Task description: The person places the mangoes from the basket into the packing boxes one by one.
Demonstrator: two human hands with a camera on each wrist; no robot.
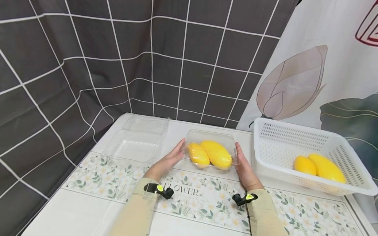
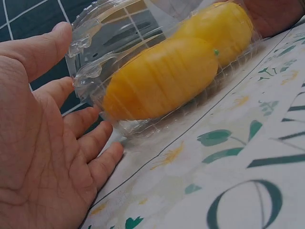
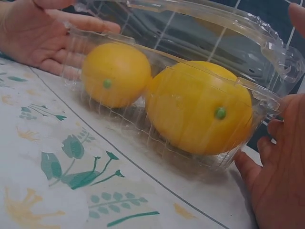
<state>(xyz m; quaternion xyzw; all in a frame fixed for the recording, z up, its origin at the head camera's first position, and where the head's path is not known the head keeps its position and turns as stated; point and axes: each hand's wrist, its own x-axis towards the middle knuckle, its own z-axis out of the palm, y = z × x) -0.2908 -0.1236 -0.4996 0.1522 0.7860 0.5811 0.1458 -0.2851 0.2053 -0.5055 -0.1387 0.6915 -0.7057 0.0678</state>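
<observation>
Two yellow mangoes lie side by side in a clear plastic clamshell box on the table. Green stem ends show on the mangoes in the right wrist view. The box's lid stands raised behind the fruit. My left hand is at the box's left side, its fingers extended, with fingertips right at the clear wall in the left wrist view. On the opposite side my right hand has its fingers extended along the right wall. Neither hand curls round the box.
To the right stands a white perforated basket with two more mangoes in it. Another clear clamshell box lies opened out at the left. A floral strip runs across the white table, and a dark grid-patterned curtain hangs behind.
</observation>
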